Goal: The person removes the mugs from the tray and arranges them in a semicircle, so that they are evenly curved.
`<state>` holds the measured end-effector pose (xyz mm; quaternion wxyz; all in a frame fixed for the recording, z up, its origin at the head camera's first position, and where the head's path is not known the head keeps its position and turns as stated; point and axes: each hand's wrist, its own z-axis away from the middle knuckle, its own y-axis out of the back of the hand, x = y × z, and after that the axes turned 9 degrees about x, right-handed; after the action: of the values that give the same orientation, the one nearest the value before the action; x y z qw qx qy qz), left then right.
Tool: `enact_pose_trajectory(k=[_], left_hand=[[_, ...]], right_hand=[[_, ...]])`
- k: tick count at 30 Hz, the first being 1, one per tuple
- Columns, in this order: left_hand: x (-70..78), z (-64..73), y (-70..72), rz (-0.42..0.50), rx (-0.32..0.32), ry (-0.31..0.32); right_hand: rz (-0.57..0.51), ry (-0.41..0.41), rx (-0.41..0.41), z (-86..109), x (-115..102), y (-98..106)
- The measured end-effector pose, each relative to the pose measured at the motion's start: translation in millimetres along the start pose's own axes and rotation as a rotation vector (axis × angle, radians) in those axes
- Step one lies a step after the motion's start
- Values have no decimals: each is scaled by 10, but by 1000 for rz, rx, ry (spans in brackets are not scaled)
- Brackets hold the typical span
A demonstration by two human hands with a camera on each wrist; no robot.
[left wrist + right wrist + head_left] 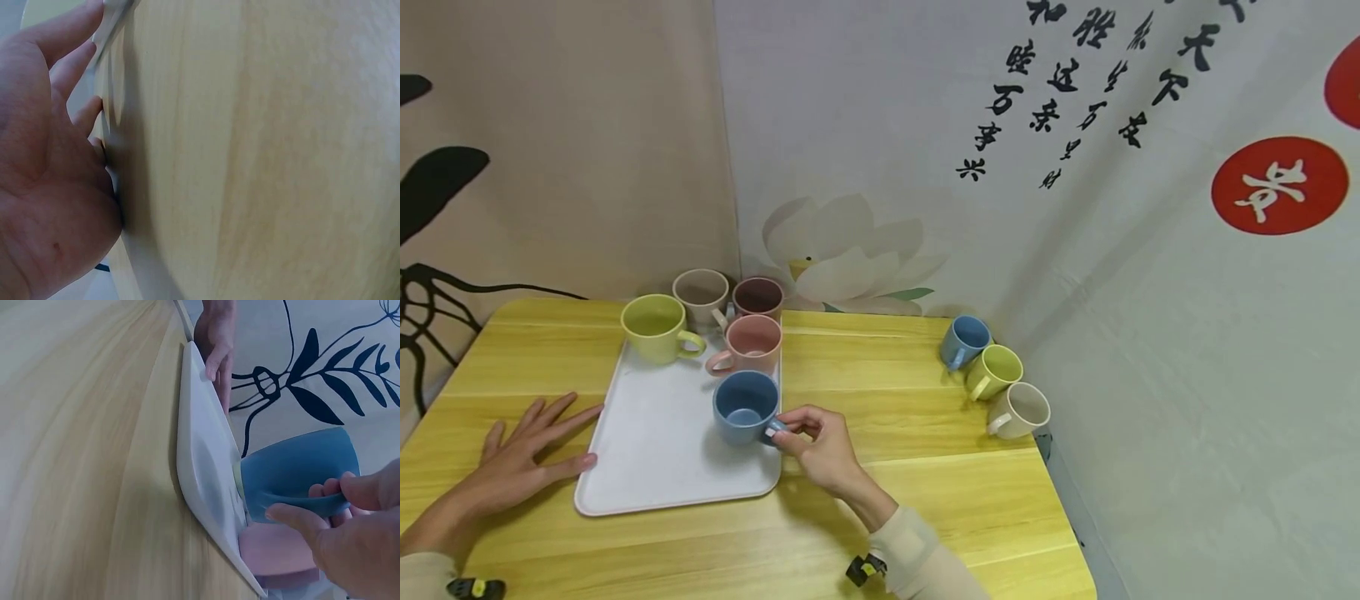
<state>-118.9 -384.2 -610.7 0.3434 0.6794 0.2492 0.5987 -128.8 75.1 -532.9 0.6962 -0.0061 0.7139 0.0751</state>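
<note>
My right hand (822, 446) pinches the handle of a blue mug (747, 408) over the right side of a white tray (662, 442). In the right wrist view, thumb and fingers close round the handle of this blue mug (297, 469). My left hand (523, 462) lies with fingers spread on the table, its thumb and index fingertip at the tray's left edge. Behind the held mug, on the tray, stand a pink mug (754, 343), a dark red mug (758, 297), a beige mug (700, 293) and a yellow-green mug (653, 325).
On the right of the wooden table (880, 375) another blue mug (964, 340), a yellow-green mug (994, 371) and a cream mug (1019, 410) stand in a slanting row near the edge. A printed cloth (865, 125) hangs behind the table.
</note>
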Motion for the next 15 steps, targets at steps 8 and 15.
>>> enact_pose_trajectory(k=[8,15], left_hand=[[-7,11,-6,-6,14,-15],[-15,3,-4,-11,-3,3]], right_hand=[[-20,-10,16,14,-22,270],[-52,-38,58,47,0,509]])
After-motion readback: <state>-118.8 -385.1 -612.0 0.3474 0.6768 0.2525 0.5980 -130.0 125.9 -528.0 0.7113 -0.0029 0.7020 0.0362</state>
